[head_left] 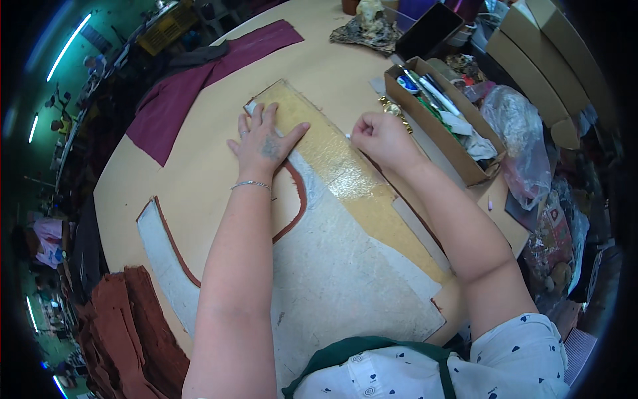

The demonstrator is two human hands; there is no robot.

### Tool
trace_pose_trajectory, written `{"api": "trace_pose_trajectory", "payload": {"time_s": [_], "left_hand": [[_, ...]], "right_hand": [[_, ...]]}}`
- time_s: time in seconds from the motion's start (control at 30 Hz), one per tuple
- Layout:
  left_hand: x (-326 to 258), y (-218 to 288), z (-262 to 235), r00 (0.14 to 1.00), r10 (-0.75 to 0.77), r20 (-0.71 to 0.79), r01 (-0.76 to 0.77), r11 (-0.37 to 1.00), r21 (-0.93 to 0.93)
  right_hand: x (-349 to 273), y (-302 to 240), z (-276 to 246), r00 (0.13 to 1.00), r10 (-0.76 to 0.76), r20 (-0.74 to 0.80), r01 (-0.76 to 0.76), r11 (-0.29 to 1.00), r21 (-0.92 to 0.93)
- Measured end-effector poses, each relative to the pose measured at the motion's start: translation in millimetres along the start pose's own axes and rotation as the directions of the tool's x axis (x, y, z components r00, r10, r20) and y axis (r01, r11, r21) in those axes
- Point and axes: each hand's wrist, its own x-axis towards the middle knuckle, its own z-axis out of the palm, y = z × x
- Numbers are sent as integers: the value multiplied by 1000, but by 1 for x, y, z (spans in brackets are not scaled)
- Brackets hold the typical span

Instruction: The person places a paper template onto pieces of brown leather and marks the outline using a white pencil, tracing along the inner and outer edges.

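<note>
My left hand [267, 141] lies spread and flat on the upper end of a yellowish, shiny pattern template [342, 159], pressing near its left edge. Under and beside the template is a larger grey-white pattern piece [332, 246] with a curved cut-out. Reddish-brown cloth [300, 193] shows along the curve's edge. At the template's right edge, my right hand [385, 141] is closed in a pinch. A small white tip, apparently a piece of chalk [347, 136], pokes out from its fingers; the rest is hidden.
A cardboard box [465, 169] of pens and tools stands right of my right hand, a gold watch [397, 112] beside it. Maroon cloth [199, 86] lies far left, folded brown cloth [129, 319] near left. A dark phone [428, 32] and plastic bags [515, 133] sit at the right.
</note>
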Motion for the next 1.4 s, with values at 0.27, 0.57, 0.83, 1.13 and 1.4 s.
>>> {"api": "trace_pose_trajectory", "payload": {"time_s": [0.27,0.57,0.83,1.13,1.4], "left_hand": [[-9,8,-3,998,1,-58,5,995,102],[-173,114,-27,838,426,340,-461,887,25],[-196,114,-21,895,384,229,-384,922,-44],[-200,108,-13,913,372,169,-363,928,-79],[-287,0,-46,925,265,-273,-326,923,-205]], "right_hand": [[-31,16,-6,988,-122,-94,130,989,75],[-28,31,-8,983,-146,-109,156,984,87],[-125,22,-66,987,-153,48,158,979,-125],[-260,5,-161,972,-110,206,144,977,-158],[-278,33,-132,943,322,85,-205,360,910]]}}
